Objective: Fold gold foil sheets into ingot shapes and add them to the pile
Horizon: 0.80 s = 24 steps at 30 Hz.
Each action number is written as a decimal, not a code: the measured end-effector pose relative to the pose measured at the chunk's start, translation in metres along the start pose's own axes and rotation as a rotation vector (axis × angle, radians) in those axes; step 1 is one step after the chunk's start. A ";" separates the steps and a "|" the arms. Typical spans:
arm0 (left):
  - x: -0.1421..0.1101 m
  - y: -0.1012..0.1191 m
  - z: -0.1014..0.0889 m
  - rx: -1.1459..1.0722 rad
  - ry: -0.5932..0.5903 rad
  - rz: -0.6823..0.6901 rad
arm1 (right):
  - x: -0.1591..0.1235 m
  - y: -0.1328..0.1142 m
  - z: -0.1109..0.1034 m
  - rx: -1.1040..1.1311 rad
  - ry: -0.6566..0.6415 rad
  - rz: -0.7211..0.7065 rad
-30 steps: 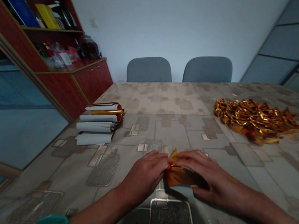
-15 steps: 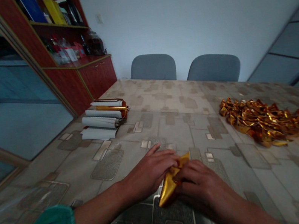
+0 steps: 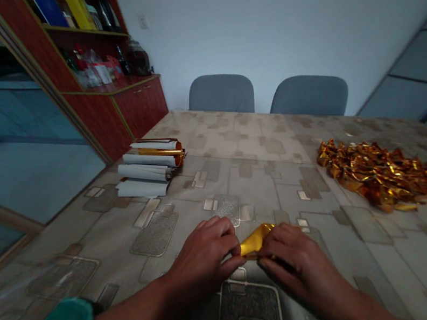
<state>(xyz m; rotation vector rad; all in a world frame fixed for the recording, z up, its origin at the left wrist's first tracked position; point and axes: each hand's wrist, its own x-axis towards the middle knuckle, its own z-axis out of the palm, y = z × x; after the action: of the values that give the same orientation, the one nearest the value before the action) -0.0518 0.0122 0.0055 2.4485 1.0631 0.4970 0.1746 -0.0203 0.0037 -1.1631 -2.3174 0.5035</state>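
A folded piece of gold foil paper is held between my two hands, just above the near part of the table. My left hand pinches its left end, fingers curled over and thumb below. The other end is gripped by my right hand, whose fingers cover part of it. To the right lies a heap of shiny folded gold foil pieces. Rolled sheets of foil paper, pale on the outside with gold showing, are stacked at the left.
A patterned cloth covers the table. Two grey chairs stand at its far side against the wall. At the back left, a red-brown cabinet carries bottles, a large jar and other household goods.
The gold foil piece has turned from a steep slant to lying more crosswise. My left hand has curled and moved to its left end; my right hand has shifted slightly right.
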 end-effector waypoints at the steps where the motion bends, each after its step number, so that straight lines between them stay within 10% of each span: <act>1: 0.000 -0.001 0.001 -0.005 -0.012 -0.008 | 0.000 0.001 0.000 0.034 -0.002 0.010; 24: 0.004 0.003 -0.001 0.043 -0.041 -0.162 | 0.003 0.001 0.006 0.035 -0.005 0.001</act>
<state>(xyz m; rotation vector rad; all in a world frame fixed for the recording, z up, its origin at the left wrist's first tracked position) -0.0482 0.0136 0.0084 2.3730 1.2534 0.3740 0.1701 -0.0175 -0.0004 -1.1476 -2.3030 0.5462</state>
